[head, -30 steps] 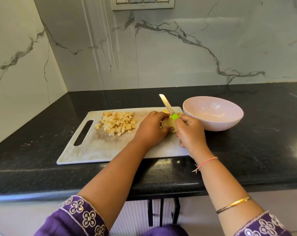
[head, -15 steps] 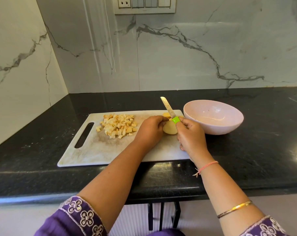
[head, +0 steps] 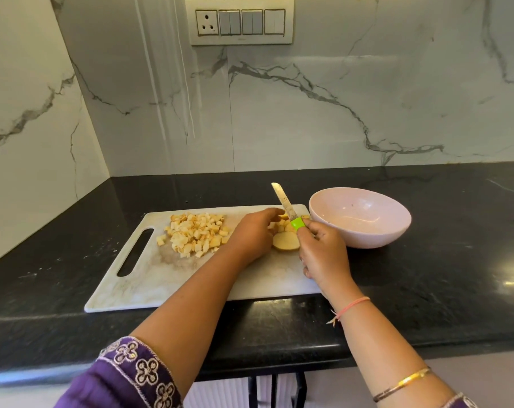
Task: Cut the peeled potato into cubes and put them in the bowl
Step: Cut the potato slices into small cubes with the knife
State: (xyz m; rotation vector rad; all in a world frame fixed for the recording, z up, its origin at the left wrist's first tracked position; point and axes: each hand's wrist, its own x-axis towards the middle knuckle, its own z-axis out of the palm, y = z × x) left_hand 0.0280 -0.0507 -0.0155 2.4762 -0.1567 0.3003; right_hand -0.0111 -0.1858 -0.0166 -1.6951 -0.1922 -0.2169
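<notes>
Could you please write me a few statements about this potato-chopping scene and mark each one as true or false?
1. The pale pink round bowl holds no potato cubes. True.
2. The right hand grips a red-handled knife. False: the steel knife has a green handle.
3. The heap of yellow potato cubes lies on the white marbled cutting board. True.
4. The bowl stands left of the board. False: it stands to the board's right, on the black stone countertop.
</notes>
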